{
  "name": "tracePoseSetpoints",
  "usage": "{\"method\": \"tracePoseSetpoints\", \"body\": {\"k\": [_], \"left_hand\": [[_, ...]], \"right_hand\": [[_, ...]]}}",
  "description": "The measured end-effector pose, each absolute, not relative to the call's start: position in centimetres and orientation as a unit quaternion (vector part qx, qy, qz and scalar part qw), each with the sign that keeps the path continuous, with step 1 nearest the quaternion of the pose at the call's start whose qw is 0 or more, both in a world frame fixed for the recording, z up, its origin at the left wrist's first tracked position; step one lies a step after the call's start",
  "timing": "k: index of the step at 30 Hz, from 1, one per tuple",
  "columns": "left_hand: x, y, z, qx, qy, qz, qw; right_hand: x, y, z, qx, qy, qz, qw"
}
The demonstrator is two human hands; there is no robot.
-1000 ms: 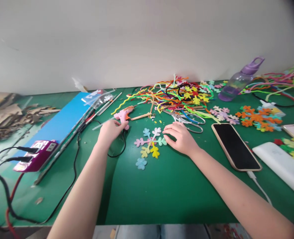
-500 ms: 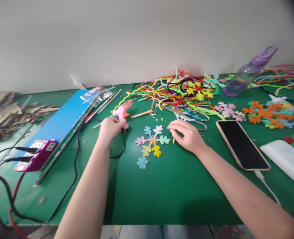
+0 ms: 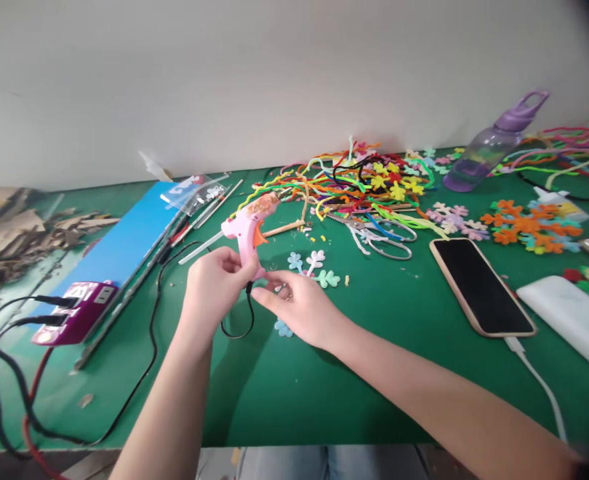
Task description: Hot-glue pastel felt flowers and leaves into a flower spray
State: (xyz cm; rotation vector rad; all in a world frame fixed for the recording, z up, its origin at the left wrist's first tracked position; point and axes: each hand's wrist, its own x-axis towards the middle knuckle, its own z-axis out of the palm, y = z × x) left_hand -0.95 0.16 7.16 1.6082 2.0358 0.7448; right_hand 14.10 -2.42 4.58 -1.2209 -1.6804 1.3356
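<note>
My left hand [image 3: 219, 283] grips the lower handle of a pink hot glue gun [image 3: 249, 233] with an orange trigger; its nozzle points up and to the right, and a clear glue stick [image 3: 199, 250] juts from its back. The fingers of my right hand [image 3: 299, 300] are curled against the bottom of the handle, beside the cord. Beneath my right hand lies a flower shape of fuzzy petal pieces, with a blue piece [image 3: 294, 261], a pink-white piece [image 3: 316, 259] and a green piece [image 3: 329, 279] showing. A loose blue piece [image 3: 283, 328] is partly covered.
A heap of pipe cleaners [image 3: 349, 180] lies at the back, with scissors [image 3: 374, 237] before it. To the right are a phone [image 3: 482, 287], a white power bank [image 3: 569, 320], orange flower shapes [image 3: 534, 223] and a purple bottle [image 3: 489, 150]. At left sits a purple power strip [image 3: 74, 313] with cords.
The glue gun has come nearer and a little right in my left hand. My right hand has moved left from beside the flower shape to the gun's handle, covering part of the flower.
</note>
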Motion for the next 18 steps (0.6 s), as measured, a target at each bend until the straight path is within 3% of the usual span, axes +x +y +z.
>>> {"method": "tracePoseSetpoints", "body": {"k": [10, 18], "left_hand": [[-2.1, -3.7, 5.6, 0.548, 0.726, 0.290, 0.298], [-3.4, -3.9, 5.0, 0.434, 0.568, 0.442, 0.542]], "right_hand": [[12.1, -4.0, 2.9, -0.434, -0.597, 0.557, 0.380], [11.5, -4.9, 3.3, -0.332, -0.477, 0.703, 0.410]]}}
